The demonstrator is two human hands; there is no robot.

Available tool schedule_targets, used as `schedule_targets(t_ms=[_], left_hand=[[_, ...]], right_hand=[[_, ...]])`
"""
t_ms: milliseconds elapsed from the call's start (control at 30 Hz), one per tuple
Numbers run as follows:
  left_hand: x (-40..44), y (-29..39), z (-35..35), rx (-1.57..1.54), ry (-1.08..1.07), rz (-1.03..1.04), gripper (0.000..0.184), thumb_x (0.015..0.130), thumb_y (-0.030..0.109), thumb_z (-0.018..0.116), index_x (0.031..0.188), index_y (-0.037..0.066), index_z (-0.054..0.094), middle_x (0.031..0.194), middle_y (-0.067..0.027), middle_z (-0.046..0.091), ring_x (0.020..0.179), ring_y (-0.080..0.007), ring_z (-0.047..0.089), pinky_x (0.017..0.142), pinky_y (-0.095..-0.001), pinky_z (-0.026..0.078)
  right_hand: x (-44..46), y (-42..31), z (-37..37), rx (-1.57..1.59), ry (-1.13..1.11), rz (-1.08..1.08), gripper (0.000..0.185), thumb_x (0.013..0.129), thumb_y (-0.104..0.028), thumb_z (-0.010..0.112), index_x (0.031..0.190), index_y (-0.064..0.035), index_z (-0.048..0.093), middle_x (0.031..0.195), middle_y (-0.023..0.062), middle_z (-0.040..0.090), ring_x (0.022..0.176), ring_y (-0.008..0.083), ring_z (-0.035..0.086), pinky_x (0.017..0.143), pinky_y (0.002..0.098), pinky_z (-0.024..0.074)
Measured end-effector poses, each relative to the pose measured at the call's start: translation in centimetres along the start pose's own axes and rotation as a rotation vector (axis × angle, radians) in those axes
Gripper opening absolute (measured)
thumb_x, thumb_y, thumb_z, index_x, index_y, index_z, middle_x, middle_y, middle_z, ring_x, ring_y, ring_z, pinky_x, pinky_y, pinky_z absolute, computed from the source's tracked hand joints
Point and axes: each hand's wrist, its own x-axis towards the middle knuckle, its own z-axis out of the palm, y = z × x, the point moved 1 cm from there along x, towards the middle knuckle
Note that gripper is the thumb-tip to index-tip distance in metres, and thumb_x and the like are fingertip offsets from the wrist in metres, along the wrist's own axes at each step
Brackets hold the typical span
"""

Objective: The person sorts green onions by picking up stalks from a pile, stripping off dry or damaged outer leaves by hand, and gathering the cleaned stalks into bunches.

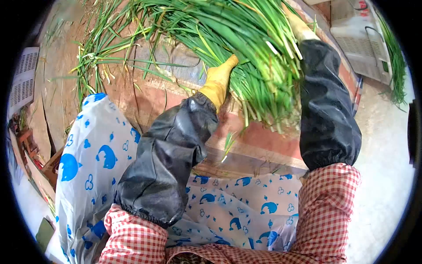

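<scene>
A big bunch of garlic chives (263, 66), with long green leaves and pale lower ends, lies between my hands. Its lower part is smeared by motion. My left hand (220, 79), in a yellow glove, is closed against the bunch's left side, the thumb pointing along the stalks and the other fingers mostly under the leaves. At the far right side of the bunch, my right hand (300, 25) wears a pale yellow glove. Leaves cover its fingers, so their grip does not show. Black sleeve covers reach over both forearms.
More loose chives (110, 53) spread over the boards at upper left. A dolphin-print plastic sheet (237, 207) covers my lap. White crates stand on both sides, a crate (358, 39) at right and a crate (25, 77) at left. Chives (393, 61) hang beside the right crate.
</scene>
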Motion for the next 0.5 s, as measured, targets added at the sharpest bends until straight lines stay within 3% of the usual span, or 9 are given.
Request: schedule_targets(t_ms=[67,133,200,267,300,333,400,467,500], left_hand=[[-0.3,-0.2,-0.3,0.047,0.055,0.022,0.047,0.083,0.041,0.061,0.107,0.001,0.058,0.093,-0.0091,0.064,0.081,-0.022,0.063,0.076,-0.0351,0.051],[0.3,-0.8,-1.9,0.107,-0.058,0.089,0.049,0.083,0.042,0.06,0.11,0.001,0.057,0.096,-0.008,0.064,0.084,-0.0211,0.062,0.075,-0.0331,0.051],[-3.3,0.1,-2.8,0.085,-0.242,0.066,0.054,0.085,0.047,0.057,0.118,0.005,0.053,0.111,-0.0074,0.059,0.093,-0.0186,0.058,0.076,-0.0318,0.049],[-3.8,-1.6,-6.8,0.281,-0.078,0.178,0.063,0.084,0.05,0.057,0.118,-0.003,0.053,0.115,-0.01,0.058,0.107,-0.0195,0.052,0.092,-0.0295,0.039],[-4.5,-2.6,-8.9,0.35,-0.06,0.279,0.062,0.084,0.05,0.055,0.12,-0.001,0.052,0.116,-0.0103,0.057,0.107,-0.0226,0.052,0.092,-0.0329,0.039],[-5.7,-3.4,-11.2,0.422,-0.045,0.375,0.062,0.085,0.05,0.054,0.122,0.001,0.05,0.118,-0.0106,0.056,0.107,-0.0256,0.052,0.092,-0.0362,0.039],[-9.2,-2.7,-17.1,1.254,0.074,0.77,0.054,0.085,0.042,0.054,0.124,0.005,0.047,0.12,-0.0121,0.054,0.108,-0.0313,0.051,0.091,-0.0441,0.039],[-12.7,-3.6,-20.3,1.74,0.466,0.815,0.053,0.081,0.034,0.056,0.126,0.01,0.044,0.123,-0.0126,0.049,0.11,-0.0335,0.047,0.091,-0.0472,0.037],[-15.9,-3.2,-20.8,1.913,0.553,0.773,0.053,0.08,0.031,0.058,0.127,0.011,0.043,0.129,-0.0118,0.044,0.115,-0.0316,0.043,0.093,-0.0436,0.037]], right_hand=[[-0.6,-1.5,-3.2,0.195,0.064,-0.027,0.041,0.093,-0.035,0.042,0.107,-0.0017,0.061,0.106,0.0146,0.062,0.098,0.0216,0.056,0.087,0.0303,0.0414],[-4.6,-3.5,-7.4,0.414,0.179,-0.133,0.04,0.093,-0.033,0.041,0.107,-0.0014,0.061,0.107,0.0151,0.061,0.1,0.0218,0.056,0.088,0.0302,0.041],[-14.1,-7.3,-11.3,0.469,0.344,-0.375,0.036,0.095,-0.028,0.039,0.1,-0.0008,0.062,0.101,0.0134,0.064,0.093,0.0206,0.059,0.083,0.0295,0.0441],[-22.8,-8.6,-11.2,0.568,0.158,-0.329,0.03,0.093,-0.019,0.038,0.089,-0.0015,0.062,0.089,0.0087,0.066,0.08,0.0178,0.06,0.073,0.0285,0.0463],[-26.0,-8.0,-8.8,0.513,0.015,-0.527,0.024,0.09,-0.014,0.041,0.084,-0.002,0.061,0.086,0.0078,0.065,0.079,0.0189,0.06,0.069,0.0305,0.047],[-29.0,-8.5,-6.0,0.407,-0.166,-0.425,0.023,0.088,-0.018,0.044,0.084,-0.0033,0.061,0.086,0.0099,0.064,0.078,0.0221,0.06,0.07,0.0321,0.047],[-35.3,-9.5,-0.5,0.104,-0.538,-0.263,0.023,0.084,-0.027,0.05,0.084,-0.0059,0.06,0.086,0.0143,0.062,0.077,0.0287,0.059,0.07,0.0352,0.0471],[-38.3,-6.8,5.3,-0.32,-0.329,-0.282,0.026,0.082,-0.031,0.052,0.091,-0.0075,0.06,0.094,0.0162,0.061,0.086,0.0299,0.058,0.073,0.0368,0.0467],[-40.8,-5.0,9.8,-0.37,-0.03,-0.183,0.028,0.082,-0.03,0.053,0.097,-0.0065,0.06,0.091,0.017,0.06,0.084,0.0298,0.059,0.072,0.0414,0.0462]])
